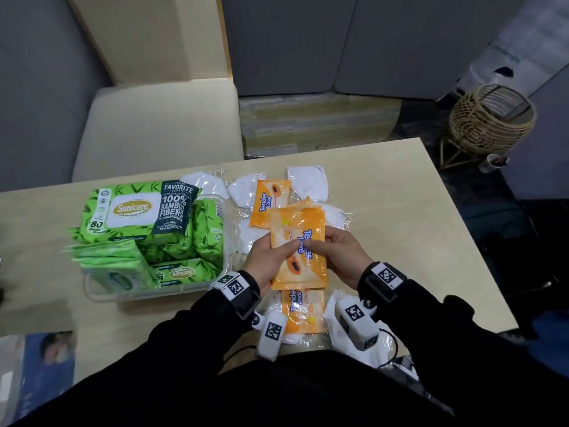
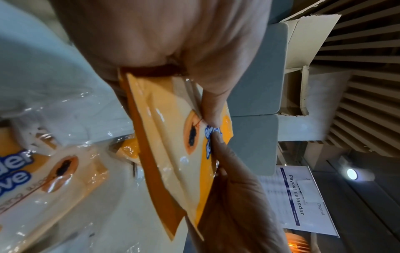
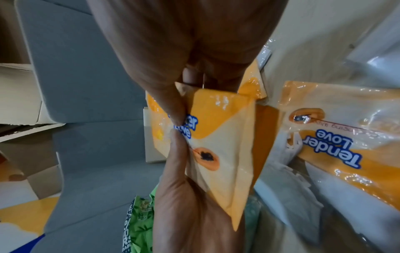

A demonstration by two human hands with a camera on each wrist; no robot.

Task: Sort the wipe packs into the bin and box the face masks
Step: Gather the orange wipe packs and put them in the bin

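Both hands hold a small stack of orange Tender Love wipe packs (image 1: 300,251) above the middle of the table. My left hand (image 1: 271,257) grips the stack's left side with its thumb on top; my right hand (image 1: 335,251) grips the right side the same way. The thumbs nearly touch on the top pack (image 2: 173,145) (image 3: 218,145). One more orange pack (image 1: 270,202) lies further back, another (image 1: 303,309) lies near me between my wrists. White face masks in clear wrappers (image 1: 308,183) are scattered under and around them. A clear plastic bin (image 1: 226,241) on the left holds green Sanicare wipe packs (image 1: 138,214).
A blue and white box (image 1: 46,362) sits at the table's near left corner. Behind the table stand a beige cushioned chair (image 1: 160,127) and an open cardboard box (image 2: 303,51). A wicker basket (image 1: 492,118) stands on the floor at the far right.
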